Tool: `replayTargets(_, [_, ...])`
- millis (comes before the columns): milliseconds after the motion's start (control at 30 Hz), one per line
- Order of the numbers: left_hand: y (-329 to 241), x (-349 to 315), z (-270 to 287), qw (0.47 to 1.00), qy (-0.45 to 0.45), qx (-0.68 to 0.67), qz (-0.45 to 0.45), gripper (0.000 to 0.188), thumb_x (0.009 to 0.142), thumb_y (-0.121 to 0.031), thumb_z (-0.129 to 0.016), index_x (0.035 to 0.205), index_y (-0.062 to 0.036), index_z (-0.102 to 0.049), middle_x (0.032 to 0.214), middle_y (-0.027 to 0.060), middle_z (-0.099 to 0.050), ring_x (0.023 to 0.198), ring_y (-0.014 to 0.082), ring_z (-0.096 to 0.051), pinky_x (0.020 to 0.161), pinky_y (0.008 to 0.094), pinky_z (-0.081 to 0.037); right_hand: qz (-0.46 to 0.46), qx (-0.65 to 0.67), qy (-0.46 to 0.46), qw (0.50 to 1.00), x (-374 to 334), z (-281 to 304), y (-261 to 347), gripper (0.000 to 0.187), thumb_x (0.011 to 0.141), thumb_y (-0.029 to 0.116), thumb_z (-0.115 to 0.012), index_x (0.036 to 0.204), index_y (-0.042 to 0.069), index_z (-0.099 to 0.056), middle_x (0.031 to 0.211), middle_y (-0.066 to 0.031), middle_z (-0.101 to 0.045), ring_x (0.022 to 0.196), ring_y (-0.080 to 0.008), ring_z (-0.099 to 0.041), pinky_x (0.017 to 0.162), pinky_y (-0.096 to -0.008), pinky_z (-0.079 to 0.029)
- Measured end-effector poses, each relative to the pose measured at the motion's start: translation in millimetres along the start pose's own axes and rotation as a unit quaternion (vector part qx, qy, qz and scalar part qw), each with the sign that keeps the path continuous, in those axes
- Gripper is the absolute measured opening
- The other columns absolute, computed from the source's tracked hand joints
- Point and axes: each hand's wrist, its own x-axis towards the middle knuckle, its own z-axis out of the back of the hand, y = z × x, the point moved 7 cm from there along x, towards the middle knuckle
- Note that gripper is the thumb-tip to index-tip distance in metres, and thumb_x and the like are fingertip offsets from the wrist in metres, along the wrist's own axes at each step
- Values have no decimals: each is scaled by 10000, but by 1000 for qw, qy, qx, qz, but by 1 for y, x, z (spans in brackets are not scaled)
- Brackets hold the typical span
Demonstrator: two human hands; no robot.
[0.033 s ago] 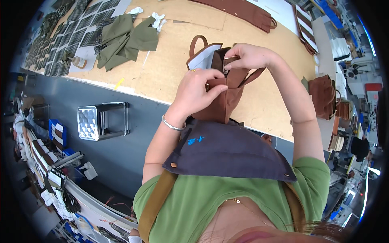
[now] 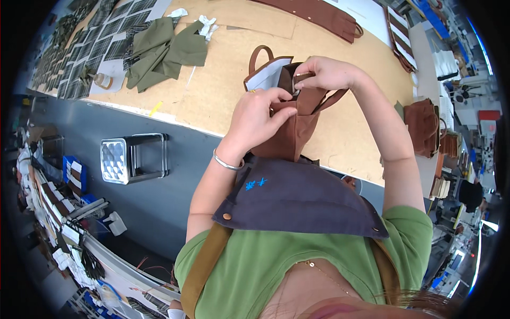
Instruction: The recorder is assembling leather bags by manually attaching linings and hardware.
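Observation:
A reddish-brown handbag (image 2: 289,137) stands at the near edge of the work table, against my apron. Its mouth is open, showing a dark lining, and a pale panel with a brown border and a looped handle (image 2: 260,56) leans out on the far left. My left hand (image 2: 260,114) pinches the bag's rim between thumb and fingers. At the opposite side of the mouth, my right hand (image 2: 324,74) is closed on the zipper edge (image 2: 304,77), where metal teeth show by the fingertips. Another handle loops below my right wrist. The bag's inside is mostly hidden.
Olive fabric pieces (image 2: 170,53) and a small glue bottle (image 2: 102,81) lie on the table (image 2: 223,69) to the left. Long brown pieces (image 2: 313,16) rest at the far side. Another brown bag (image 2: 422,127) stands at right. A stool (image 2: 133,159) is on the floor at left.

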Motion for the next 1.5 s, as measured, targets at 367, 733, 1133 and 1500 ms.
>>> replayTargets(367, [17, 14, 7, 997, 50, 55, 27, 169, 849, -217, -717, 867, -66, -641, 902, 110, -692, 804, 305, -662, 684, 410, -499, 90, 21, 2, 996, 9, 3, 12, 126, 953, 112, -624, 1042, 41, -677, 946, -11, -679, 926, -107, -586, 882, -275, -466])
replayTargets(733, [24, 13, 15, 999, -31, 15, 2, 194, 832, -195, -769, 865, -21, -690, 831, 87, -687, 742, 207, -684, 683, 320, -549, 43, 34, 57, 997, 12, -1, 7, 148, 912, 37, -615, 1027, -10, -696, 909, -16, -688, 846, -86, -574, 792, -259, -474])
replayTargets(1133, [31, 10, 18, 998, -49, 8, 43, 209, 785, -210, -809, 813, -22, -722, 824, 81, -685, 731, 200, -688, 680, 322, -546, 38, 53, 57, 996, 13, -5, 17, 128, 920, 53, -633, 1003, -2, -714, 869, -1, -683, 845, -68, -575, 803, -247, -471])
replayTargets(1500, [33, 12, 17, 998, -50, 0, 34, 209, 777, -219, -817, 786, -33, -723, 826, 67, -649, 720, 197, -652, 674, 321, -532, 44, 28, 48, 997, 11, -8, 19, 125, 926, 52, -632, 1010, 10, -715, 847, 19, -672, 819, -60, -569, 790, -242, -471])
